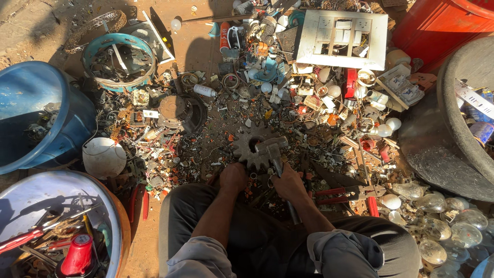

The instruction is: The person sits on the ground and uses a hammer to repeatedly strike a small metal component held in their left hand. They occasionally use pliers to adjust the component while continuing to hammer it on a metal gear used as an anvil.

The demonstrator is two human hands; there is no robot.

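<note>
While left hand point(234, 177) rests by gear point(250, 149), right hand point(288, 184) grips hammer point(275, 154).

Right hand point(289, 184): grips hammer point(274, 154), head over gear point(250, 148).
Left hand point(234, 177): fisted just below gear.
Blue tub point(62, 123): far left of gear.
Bulbs point(442, 226): lower right of gear.

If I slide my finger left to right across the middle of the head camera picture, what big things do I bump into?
Blue tub → white dome → round toothed gear → hammer, gripped by the right hand → white bulbs → big dark basin.
</note>
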